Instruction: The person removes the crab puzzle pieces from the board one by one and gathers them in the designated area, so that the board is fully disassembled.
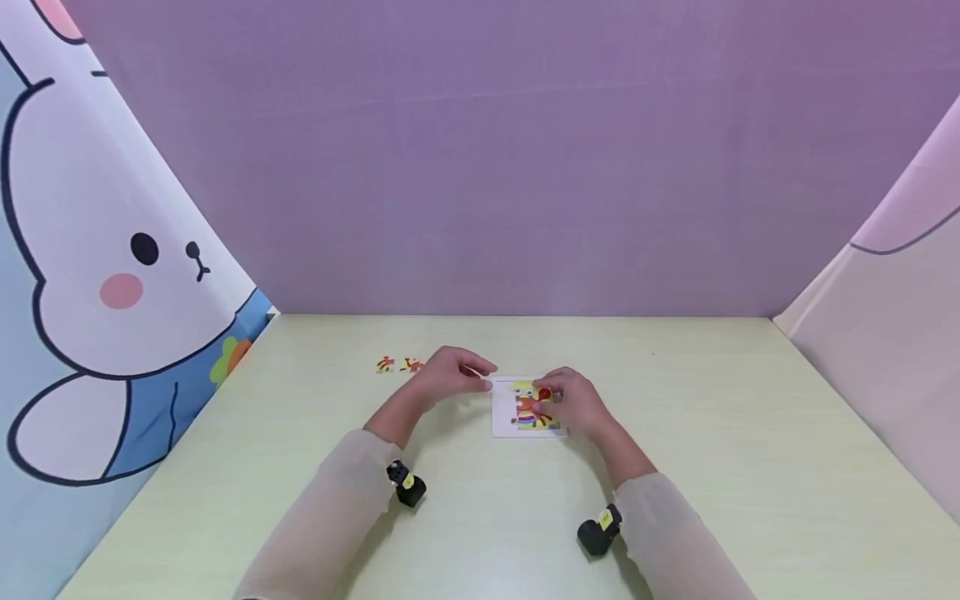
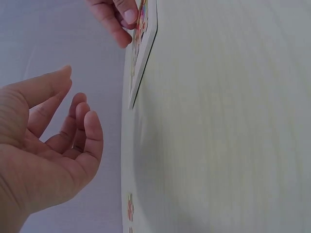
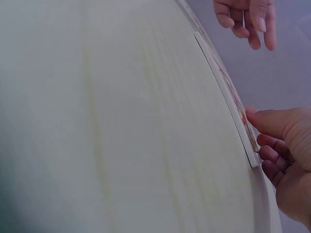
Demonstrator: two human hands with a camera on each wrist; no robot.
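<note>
A small white-bordered puzzle board (image 1: 503, 421) lies flat on the table, with a colourful cartoon picture (image 1: 527, 412) on its right part. My right hand (image 1: 576, 402) is over the board's right side. In the right wrist view its thumb (image 3: 272, 121) meets the picture, and the other fingers bend beside the board's edge; no loose piece shows between them. Just off the board's upper left corner hovers my left hand (image 1: 450, 373), fingers loosely bent with nothing in them. Two small puzzle pieces (image 1: 386, 364) lie left of that hand.
The pale wooden table (image 1: 720, 450) ends at a purple backdrop (image 1: 525, 167). A cloth with a cartoon rabbit (image 1: 90, 250) hangs along the left side, and a pale cloth (image 1: 892, 333) along the right. Each wrist wears a small black camera (image 1: 597, 533).
</note>
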